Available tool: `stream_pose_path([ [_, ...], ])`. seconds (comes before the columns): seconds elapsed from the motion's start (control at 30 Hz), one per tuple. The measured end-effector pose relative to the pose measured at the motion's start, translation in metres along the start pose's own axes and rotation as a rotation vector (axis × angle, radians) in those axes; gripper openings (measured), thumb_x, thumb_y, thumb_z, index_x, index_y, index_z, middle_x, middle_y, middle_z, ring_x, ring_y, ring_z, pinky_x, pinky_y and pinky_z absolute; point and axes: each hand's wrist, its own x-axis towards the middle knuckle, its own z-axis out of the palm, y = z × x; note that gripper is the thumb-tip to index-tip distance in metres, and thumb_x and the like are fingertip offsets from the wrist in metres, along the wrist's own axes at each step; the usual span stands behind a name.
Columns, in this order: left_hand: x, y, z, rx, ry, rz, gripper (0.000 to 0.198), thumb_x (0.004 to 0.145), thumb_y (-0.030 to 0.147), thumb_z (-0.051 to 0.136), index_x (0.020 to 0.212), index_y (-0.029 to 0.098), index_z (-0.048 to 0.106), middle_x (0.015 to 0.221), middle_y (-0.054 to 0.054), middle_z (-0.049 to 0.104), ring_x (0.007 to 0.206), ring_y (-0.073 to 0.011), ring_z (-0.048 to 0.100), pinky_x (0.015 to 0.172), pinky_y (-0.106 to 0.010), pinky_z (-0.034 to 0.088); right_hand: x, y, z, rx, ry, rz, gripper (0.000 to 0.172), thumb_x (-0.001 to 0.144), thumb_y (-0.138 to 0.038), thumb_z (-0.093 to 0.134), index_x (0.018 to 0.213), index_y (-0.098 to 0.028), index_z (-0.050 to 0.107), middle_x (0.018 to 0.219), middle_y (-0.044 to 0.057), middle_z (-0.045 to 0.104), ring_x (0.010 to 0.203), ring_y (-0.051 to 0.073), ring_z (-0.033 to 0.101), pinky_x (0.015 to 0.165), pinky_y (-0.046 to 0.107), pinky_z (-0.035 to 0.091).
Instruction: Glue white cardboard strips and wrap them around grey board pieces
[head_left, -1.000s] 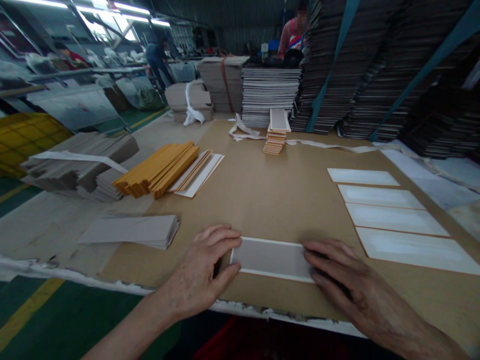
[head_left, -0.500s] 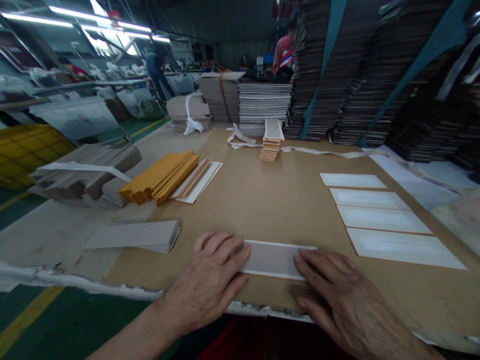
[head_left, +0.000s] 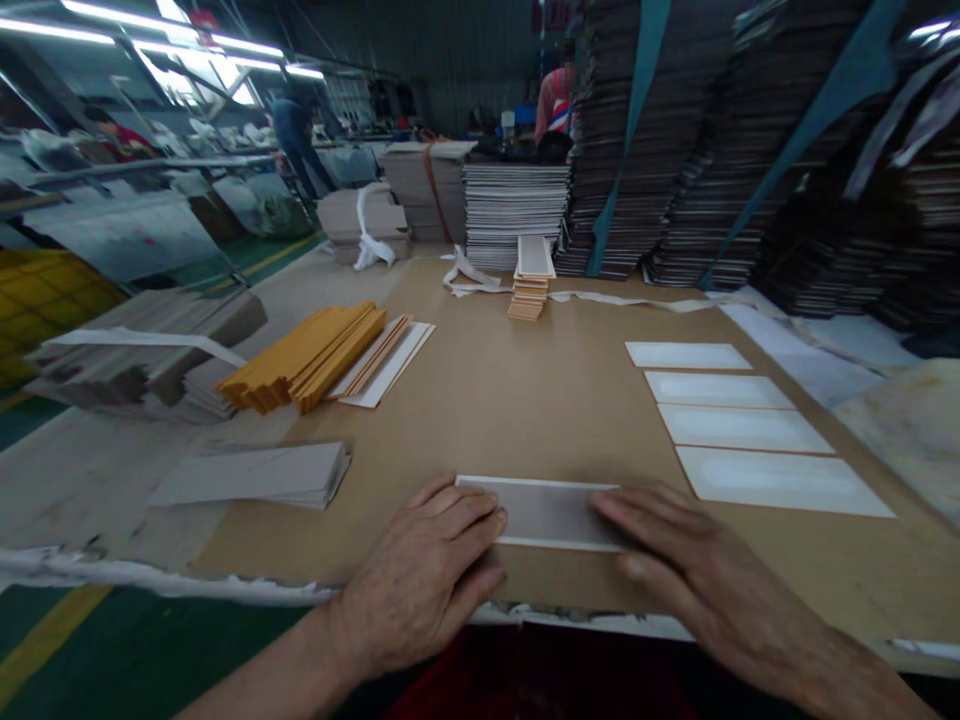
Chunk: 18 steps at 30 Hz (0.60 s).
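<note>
A grey card strip with a white border (head_left: 546, 512) lies flat on the brown board (head_left: 540, 400) near its front edge. My left hand (head_left: 421, 577) rests palm down on the strip's left end, fingers stretched out. My right hand (head_left: 675, 560) lies flat over the right end, fingers extended. Neither hand grips anything. A thin stack of grey strips (head_left: 255, 474) lies just left of my left hand.
Several white-faced strips (head_left: 739, 428) lie in a column at the right. A fanned yellow stack (head_left: 307, 355) sits at left, a small stack (head_left: 531, 280) at the back. Tall bundled board piles (head_left: 675, 150) fill the rear right. Other people stand far behind.
Both hands have slid inward along the strip, covering more of its ends. The view has shifted slightly rightward.
</note>
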Motion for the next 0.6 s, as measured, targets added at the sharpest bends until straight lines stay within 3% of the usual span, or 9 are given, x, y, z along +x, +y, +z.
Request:
stream_pose_path([
  [0.13, -0.002, -0.002, 0.004, 0.023, 0.046, 0.021, 0.038, 0.097, 0.03, 0.057, 0.133, 0.018, 0.056, 0.131, -0.012, 0.064, 0.122, -0.0286, 0.059, 0.115, -0.06, 0.038, 0.001, 0.028, -0.017, 0.06, 0.106, 0.162, 0.044, 0.108, -0.039, 0.033, 0.134, -0.021, 0.065, 0.135, 0.007, 0.066, 0.127, 0.025, 0.06, 0.11, 0.051, 0.048],
  [0.3, -0.004, -0.003, 0.005, -0.007, 0.071, 0.025, 0.037, 0.096, 0.031, 0.059, 0.13, 0.018, 0.058, 0.129, -0.013, 0.065, 0.12, -0.03, 0.059, 0.11, -0.058, 0.044, -0.002, 0.02, 0.008, -0.013, -0.125, -0.023, 0.045, 0.105, -0.041, 0.046, 0.144, -0.022, 0.056, 0.153, 0.007, 0.049, 0.142, 0.026, 0.044, 0.116, 0.053, 0.041],
  [0.47, -0.011, -0.01, -0.001, -0.069, 0.035, 0.055, 0.043, 0.095, 0.031, 0.062, 0.135, 0.02, 0.055, 0.134, -0.012, 0.063, 0.127, -0.0288, 0.056, 0.117, -0.056, 0.038, -0.029, -0.008, 0.022, -0.228, -0.024, -0.192, 0.059, 0.095, -0.048, 0.06, 0.146, -0.018, 0.053, 0.148, 0.013, 0.055, 0.131, 0.033, 0.056, 0.1, 0.054, 0.055],
  [0.6, -0.015, -0.018, -0.009, -0.134, -0.047, 0.077, 0.054, 0.093, 0.03, 0.063, 0.143, 0.021, 0.045, 0.143, -0.012, 0.058, 0.136, -0.0278, 0.051, 0.122, -0.056, 0.031, -0.04, -0.02, 0.023, -0.332, 0.078, -0.352, 0.043, 0.093, -0.028, 0.058, 0.134, -0.019, 0.064, 0.126, 0.012, 0.07, 0.112, 0.03, 0.067, 0.089, 0.045, 0.06],
])
